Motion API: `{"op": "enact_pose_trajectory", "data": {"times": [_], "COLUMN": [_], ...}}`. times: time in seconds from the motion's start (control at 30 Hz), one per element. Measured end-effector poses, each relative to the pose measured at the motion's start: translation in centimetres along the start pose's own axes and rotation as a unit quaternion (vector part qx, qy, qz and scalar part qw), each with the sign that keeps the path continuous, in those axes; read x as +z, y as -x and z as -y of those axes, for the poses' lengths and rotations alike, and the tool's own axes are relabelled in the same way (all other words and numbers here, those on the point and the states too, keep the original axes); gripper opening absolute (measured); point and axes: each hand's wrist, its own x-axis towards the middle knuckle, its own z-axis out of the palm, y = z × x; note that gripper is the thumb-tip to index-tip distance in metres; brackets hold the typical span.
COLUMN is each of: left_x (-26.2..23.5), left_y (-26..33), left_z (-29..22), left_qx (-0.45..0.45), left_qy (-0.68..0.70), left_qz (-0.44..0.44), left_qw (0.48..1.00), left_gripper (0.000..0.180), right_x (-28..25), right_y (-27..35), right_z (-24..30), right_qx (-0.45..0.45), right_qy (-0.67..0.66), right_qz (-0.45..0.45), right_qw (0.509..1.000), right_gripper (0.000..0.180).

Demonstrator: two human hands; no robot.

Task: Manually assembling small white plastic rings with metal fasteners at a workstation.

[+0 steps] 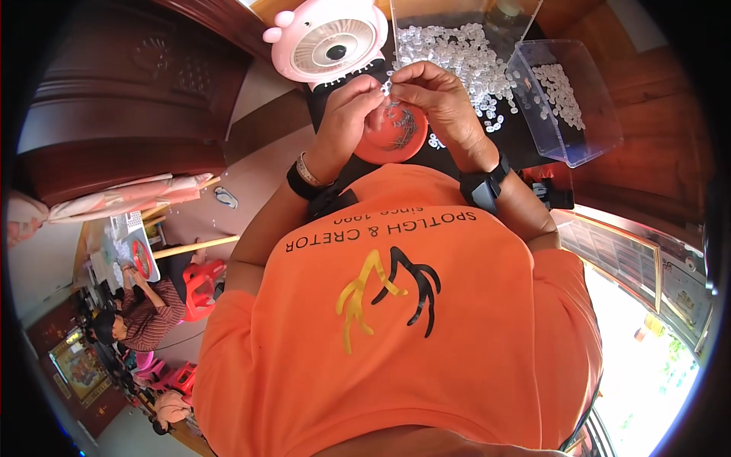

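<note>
Over an orange-red bowl my two hands meet at the fingertips. My left hand pinches a small whitish plastic piece, and the thumb and forefinger of my right hand close at its other side. Whether the right fingers hold a separate small part is too small to tell. Thin grey metal pieces, like pins or wires, lie in the bowl. To the right of my hands spreads a heap of small clear-white plastic pieces of the same look.
A pink animal-shaped fan stands at the far left of the dark table. On the right is a clear plastic bin partly filled with white pieces. At left, a person in a striped top works at another table near red stools.
</note>
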Motion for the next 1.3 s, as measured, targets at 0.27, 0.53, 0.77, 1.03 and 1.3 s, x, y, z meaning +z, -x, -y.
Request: {"op": "enact_pose_trajectory", "data": {"times": [0.27,0.53,0.77,1.03,1.3], "left_x": [-0.3,-0.5,-0.5,-1.1,-2.9], "left_y": [0.6,0.5,0.4,0.9,2.0], "left_z": [-0.3,-0.1,0.2,0.9,2.1], "left_qx": [0.000,0.004,-0.027,-0.022,-0.040], "left_qy": [-0.035,-0.050,0.018,0.056,0.089], "left_qz": [-0.019,-0.006,0.006,-0.018,-0.069], "left_qw": [0.999,0.999,0.999,0.998,0.993], "left_gripper": [0.022,0.023,0.024,0.022,0.019], "right_x": [1.3,1.1,2.2,1.3,-2.4], "right_y": [0.8,0.8,0.7,-0.4,-3.2], "right_z": [-0.1,-0.4,0.4,-1.5,-4.4], "right_qx": [0.000,-0.004,-0.042,-0.145,-0.138], "right_qy": [0.090,0.138,0.106,0.249,0.507], "right_qz": [0.002,-0.002,0.005,0.027,0.064], "right_qw": [0.996,0.990,0.994,0.957,0.848], "right_gripper": [0.016,0.013,0.010,0.011,0.017]}}
